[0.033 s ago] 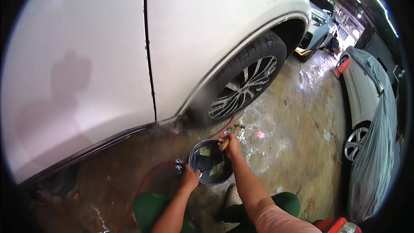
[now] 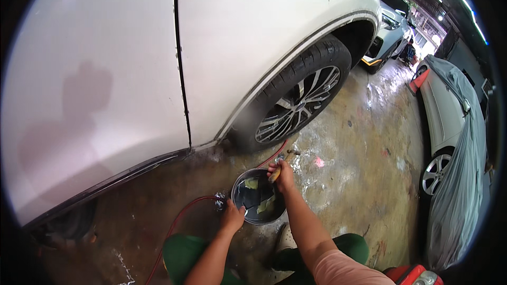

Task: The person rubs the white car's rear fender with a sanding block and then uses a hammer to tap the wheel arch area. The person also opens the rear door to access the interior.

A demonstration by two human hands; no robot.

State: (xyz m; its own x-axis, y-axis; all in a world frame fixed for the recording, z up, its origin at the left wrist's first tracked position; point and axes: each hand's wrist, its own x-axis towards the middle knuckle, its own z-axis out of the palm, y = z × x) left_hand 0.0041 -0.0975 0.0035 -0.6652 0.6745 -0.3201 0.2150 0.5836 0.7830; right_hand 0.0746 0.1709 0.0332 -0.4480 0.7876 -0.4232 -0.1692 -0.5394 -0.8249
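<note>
Down near me on the wet floor sits the dark basin, just below the white car's wheel. My left hand grips its near rim to steady it; my right hand clenches a brush, probably, its head hidden; the red hose runs off left

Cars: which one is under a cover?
The car on the right, draped in a grey cover; the big white car and the one behind it are bare.
</note>
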